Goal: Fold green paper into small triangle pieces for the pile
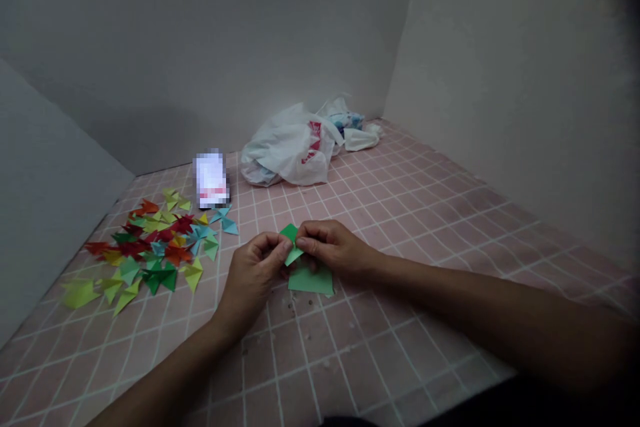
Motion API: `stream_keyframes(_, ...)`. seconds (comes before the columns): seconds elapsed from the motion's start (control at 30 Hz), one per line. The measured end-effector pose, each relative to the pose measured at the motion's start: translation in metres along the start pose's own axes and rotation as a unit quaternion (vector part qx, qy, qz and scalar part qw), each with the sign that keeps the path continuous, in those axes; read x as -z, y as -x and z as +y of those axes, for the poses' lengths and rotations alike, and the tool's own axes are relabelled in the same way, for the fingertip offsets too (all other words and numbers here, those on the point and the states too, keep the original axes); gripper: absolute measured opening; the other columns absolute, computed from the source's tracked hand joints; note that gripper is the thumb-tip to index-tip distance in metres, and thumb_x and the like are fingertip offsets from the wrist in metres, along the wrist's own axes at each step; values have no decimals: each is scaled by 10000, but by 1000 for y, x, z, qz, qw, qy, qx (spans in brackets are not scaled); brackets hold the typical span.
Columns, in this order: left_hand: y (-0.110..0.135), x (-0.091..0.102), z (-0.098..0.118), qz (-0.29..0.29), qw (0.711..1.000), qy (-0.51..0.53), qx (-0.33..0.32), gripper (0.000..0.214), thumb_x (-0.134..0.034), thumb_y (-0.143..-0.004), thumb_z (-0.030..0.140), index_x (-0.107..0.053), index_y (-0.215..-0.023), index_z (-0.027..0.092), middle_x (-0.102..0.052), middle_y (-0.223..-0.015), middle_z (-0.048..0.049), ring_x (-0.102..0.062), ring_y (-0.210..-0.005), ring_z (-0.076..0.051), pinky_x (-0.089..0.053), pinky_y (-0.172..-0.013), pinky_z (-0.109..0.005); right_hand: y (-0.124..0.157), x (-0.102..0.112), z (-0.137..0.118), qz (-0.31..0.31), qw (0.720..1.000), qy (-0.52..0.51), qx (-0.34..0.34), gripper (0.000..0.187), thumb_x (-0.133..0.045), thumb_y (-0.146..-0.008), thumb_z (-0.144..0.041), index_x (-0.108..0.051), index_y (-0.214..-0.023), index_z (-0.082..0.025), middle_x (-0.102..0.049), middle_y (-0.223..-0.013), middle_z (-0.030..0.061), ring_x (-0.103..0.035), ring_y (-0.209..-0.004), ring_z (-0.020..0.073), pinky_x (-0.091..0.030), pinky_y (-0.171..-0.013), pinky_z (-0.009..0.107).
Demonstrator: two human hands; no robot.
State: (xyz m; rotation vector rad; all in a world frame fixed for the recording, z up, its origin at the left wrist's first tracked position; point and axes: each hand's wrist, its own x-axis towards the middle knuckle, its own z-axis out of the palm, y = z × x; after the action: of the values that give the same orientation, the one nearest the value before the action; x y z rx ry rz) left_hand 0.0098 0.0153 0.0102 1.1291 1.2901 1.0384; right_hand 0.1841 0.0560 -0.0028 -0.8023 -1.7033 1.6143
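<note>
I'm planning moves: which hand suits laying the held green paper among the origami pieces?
Probably the left hand: pinching the green paper, it is nearer the origami pieces than the right hand.

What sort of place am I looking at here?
Probably a papercraft spot in the corner of a room, perhaps at home. The signs: a pink checked surface meeting plain walls, many folded coloured papers spread at left, and a plastic bag near the back wall.

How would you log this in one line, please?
left hand: pinching green paper; right hand: pinching same paper; pale-green sheet: nearby; folded pieces: left of hands
</note>
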Motion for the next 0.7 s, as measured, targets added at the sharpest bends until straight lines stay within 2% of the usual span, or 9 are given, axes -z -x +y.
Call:
stream_keyframes(0.1, 1, 1, -2, -2, 1000, 18, 18, 332, -771, -743, 464, -658, -816, 161, -640, -717, -4, -589, -605, -110, -520, -577, -230, 0, 0, 1, -7, 1000, 5, 2, 303, -571, -901, -456, -565, -810, -168, -528, -634, -29, -468, -539, 98, -374, -525, 242)
stream_keyframes(0.4, -1, 0, -4, -4, 1000, 25, 14, 345, -783, -731, 469, -663, -805, 155, -609, -691, 6, -559, -605, -108, -508, -577, -229, 1, 6, -4, -15, 995, 92, 39, 100, -571, -871, -245, -598, -844, -152, -536, -673, -24, -475, -593, 97, -361, -544, 228)
stream_keyframes(0.53, 0, 0, -2, -13, 1000, 16, 7, 326, -769, -750, 462, -676, -809, 155, -607, -703, 2, -561, -615, -112, -510, -588, -236, 1, 4, -2, 10, 996, 86, 32, 124, -586, -862, -241, -583, -772, -157, -509, -627, -37, -440, -578, 88, -339, -538, 221)
stream_keyframes(0.7, 0, 0, -2, -26, 1000, 2, -7, 274, -759, -770, 423, -688, -797, 160, -613, -708, 1, -565, -621, -109, -488, -578, -215, 2, 2, -1, 10, 999, 32, -8, 185, -586, -877, -300, -549, -752, -169, -519, -610, -35, -455, -548, 91, -353, -516, 227)
